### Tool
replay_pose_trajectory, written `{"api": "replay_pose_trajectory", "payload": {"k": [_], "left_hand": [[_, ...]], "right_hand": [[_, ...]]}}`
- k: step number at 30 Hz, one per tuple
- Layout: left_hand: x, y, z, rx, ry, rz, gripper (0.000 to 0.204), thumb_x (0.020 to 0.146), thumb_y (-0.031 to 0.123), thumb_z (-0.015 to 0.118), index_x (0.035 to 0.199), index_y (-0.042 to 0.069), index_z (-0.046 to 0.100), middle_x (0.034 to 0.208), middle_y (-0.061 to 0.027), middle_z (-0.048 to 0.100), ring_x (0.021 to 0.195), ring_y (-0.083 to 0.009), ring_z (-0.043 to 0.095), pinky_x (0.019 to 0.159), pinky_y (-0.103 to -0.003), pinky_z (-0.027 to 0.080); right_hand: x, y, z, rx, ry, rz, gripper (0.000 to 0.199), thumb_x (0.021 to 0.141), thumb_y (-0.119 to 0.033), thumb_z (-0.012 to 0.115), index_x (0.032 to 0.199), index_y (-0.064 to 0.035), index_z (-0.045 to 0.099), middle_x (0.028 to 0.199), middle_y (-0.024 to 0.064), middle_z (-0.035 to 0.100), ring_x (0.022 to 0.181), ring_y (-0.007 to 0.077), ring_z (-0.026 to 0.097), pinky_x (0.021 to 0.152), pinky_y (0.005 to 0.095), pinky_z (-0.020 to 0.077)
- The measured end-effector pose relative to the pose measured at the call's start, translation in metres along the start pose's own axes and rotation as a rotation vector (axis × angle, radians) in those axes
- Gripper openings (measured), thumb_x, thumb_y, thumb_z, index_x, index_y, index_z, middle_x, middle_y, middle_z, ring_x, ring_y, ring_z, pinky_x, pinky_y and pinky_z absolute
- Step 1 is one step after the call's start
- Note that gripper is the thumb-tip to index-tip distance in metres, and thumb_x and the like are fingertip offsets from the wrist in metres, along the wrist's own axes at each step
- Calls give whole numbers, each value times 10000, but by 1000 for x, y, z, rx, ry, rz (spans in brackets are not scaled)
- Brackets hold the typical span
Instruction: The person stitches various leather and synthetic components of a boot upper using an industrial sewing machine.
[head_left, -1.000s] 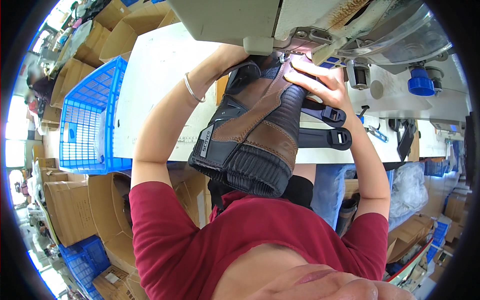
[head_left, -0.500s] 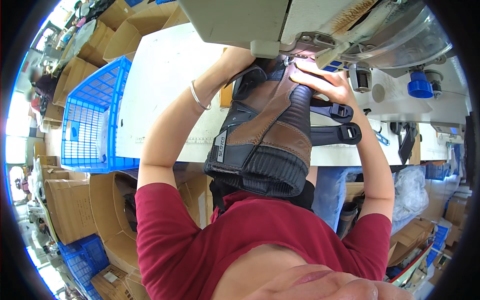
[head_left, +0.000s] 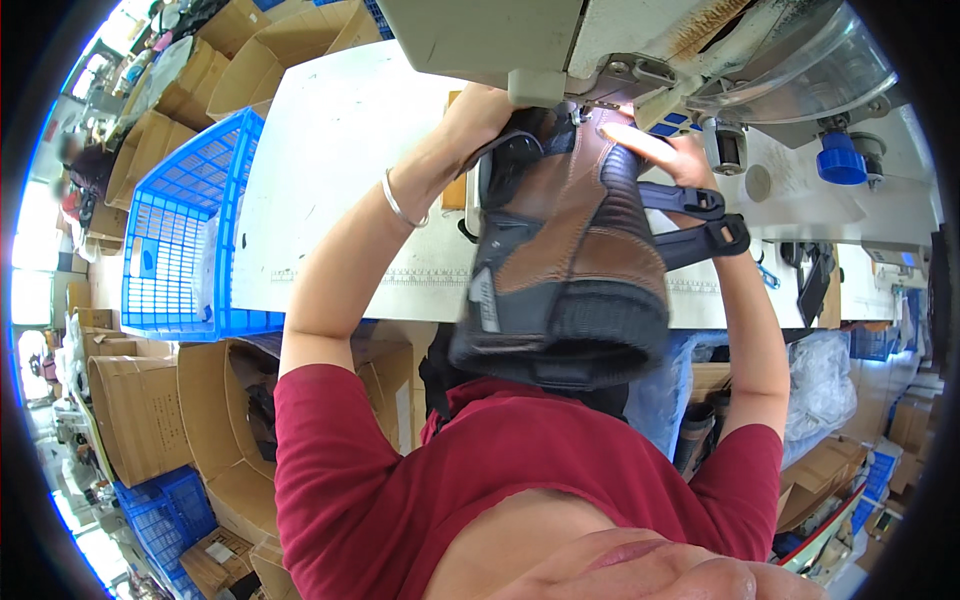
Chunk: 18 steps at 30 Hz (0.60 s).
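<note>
One boot (head_left: 565,250) under machine (head_left: 485,40), apparently mid-job; straps (head_left: 698,242) loose. Right fingers (head_left: 645,144) on it, left hand (head_left: 482,112) half-hidden; can't tell grips.

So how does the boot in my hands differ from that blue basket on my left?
The boot is brown and black; the basket is blue. The boot has solid panels and two black straps, while the basket has open lattice walls. Your right hand rests on the boot under the machine head; no hand touches the basket. Both are hollow, with a visible opening.
</note>
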<state>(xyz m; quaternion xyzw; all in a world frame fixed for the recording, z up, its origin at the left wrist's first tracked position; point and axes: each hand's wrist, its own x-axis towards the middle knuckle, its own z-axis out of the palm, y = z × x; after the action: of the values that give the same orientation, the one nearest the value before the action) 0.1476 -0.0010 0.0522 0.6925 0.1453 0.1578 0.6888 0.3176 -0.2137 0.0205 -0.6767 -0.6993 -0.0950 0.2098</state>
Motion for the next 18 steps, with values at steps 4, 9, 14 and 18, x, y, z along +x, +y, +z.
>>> {"api": "replay_pose_trajectory", "payload": {"k": [4, 9, 14, 18], "left_hand": [[-20, -31, -3, -352, 147, -127, 300, 936, 292, 564, 1007, 6, 622, 840, -24, 650, 653, -84, 596, 541, -223, 477], [-39, -15, 32, -450, 173, -240, 344, 878, 382, 648, 955, 46, 647, 836, 5, 635, 769, -56, 571, 697, -226, 454], [-47, -17, 19, -439, 145, -131, 334, 857, 341, 663, 978, 31, 643, 826, 6, 630, 716, -65, 581, 598, -216, 452], [-38, -27, 37, -451, 183, -85, 382, 802, 326, 680, 1018, 17, 615, 802, 3, 619, 654, -68, 571, 517, -208, 423]], "right_hand": [[-27, -54, -24, 502, 524, 812, 289, 912, -132, 521, 1148, 24, 585, 1167, 94, 594, 1113, 203, 540, 962, 332, 401], [-77, -143, -66, -321, 855, 39, 219, 882, -152, 523, 998, -36, 668, 1116, 116, 614, 1153, 294, 487, 976, 423, 421], [-50, -106, -82, -354, 377, 240, 241, 838, -138, 519, 997, -105, 697, 1215, 65, 592, 1249, 309, 420, 1081, 461, 258], [-55, -58, -87, -118, 440, 245, 267, 885, -164, 490, 1039, -47, 674, 1239, 104, 579, 1293, 337, 379, 1080, 419, 256]]}}
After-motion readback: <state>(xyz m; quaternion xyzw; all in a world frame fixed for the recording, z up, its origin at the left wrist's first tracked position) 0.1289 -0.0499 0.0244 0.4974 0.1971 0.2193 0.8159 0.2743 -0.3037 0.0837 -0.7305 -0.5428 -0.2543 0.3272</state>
